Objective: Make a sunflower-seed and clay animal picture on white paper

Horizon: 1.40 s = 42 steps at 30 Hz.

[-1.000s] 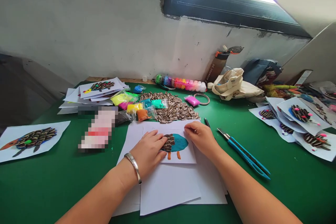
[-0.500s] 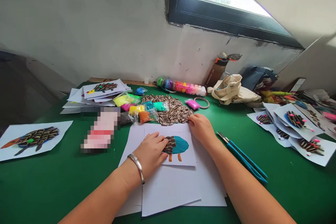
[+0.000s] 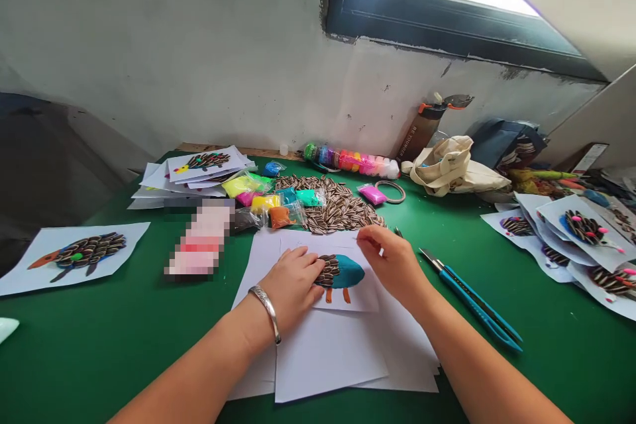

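My left hand [image 3: 291, 285] lies flat, fingers stretched out, on a small white card [image 3: 355, 295] and touches the rows of striped seeds pressed into a teal clay animal shape [image 3: 345, 271] with orange legs. My right hand [image 3: 392, 264] hovers over the card's upper right, fingers pinched together on something too small to make out. Just behind the card lies a heap of striped sunflower seeds [image 3: 338, 209]. The card rests on several loose white sheets [image 3: 328, 351]. A silver bangle circles my left wrist.
Green table [image 3: 99, 344]. Bags of coloured clay [image 3: 263, 202] and a stack of finished cards [image 3: 193, 172] at back left. One finished card [image 3: 74, 255] at far left. Blue utility knives [image 3: 472, 301] to the right, more finished cards [image 3: 576, 232] beyond. A cloth bag [image 3: 452, 165] and bottle [image 3: 422, 129] by the wall.
My right hand went back to the seed heap, then returned over the card with fingers pinched. My left hand stayed on the card.
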Each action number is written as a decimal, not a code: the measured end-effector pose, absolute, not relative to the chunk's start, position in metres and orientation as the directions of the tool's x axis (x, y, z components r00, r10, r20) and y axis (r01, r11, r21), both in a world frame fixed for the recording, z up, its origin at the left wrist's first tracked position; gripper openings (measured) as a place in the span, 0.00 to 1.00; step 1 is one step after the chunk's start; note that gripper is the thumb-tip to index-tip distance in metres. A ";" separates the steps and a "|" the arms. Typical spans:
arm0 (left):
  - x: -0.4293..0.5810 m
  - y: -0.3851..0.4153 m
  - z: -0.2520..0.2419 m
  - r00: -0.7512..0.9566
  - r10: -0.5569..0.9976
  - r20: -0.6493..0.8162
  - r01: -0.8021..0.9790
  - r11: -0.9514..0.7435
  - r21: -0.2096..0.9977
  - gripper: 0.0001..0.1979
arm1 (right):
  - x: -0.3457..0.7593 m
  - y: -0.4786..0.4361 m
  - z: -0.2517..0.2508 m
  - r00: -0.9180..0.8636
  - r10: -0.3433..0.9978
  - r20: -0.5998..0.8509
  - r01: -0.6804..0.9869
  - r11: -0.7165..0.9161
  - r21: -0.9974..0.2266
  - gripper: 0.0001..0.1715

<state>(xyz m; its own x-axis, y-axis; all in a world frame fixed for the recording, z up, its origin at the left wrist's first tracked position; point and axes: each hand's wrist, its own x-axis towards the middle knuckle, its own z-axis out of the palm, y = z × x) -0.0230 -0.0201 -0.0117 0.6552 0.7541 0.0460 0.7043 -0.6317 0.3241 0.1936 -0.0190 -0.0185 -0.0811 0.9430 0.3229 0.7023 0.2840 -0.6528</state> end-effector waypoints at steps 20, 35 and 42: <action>-0.024 -0.018 -0.010 0.673 0.737 0.058 0.680 -0.648 0.342 0.15 | 0.179 -0.051 -0.030 -0.302 0.942 0.147 0.686 0.322 -0.652 0.11; -0.026 -0.015 -0.012 0.631 0.771 0.088 0.710 -0.619 0.336 0.10 | 0.176 -0.049 -0.034 -0.268 0.950 0.161 0.743 0.310 -0.592 0.11; -0.026 -0.014 -0.015 0.639 0.764 0.087 0.712 -0.631 0.310 0.10 | 0.174 -0.049 -0.032 -0.268 0.949 0.164 0.741 0.312 -0.595 0.13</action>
<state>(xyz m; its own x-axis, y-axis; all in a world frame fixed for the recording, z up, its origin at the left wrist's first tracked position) -0.0258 -0.0140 -0.0152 0.6392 0.7641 0.0867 0.7118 -0.6305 0.3095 0.1737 -0.0491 -0.0323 -0.2680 0.9494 0.1638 0.7406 0.3118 -0.5953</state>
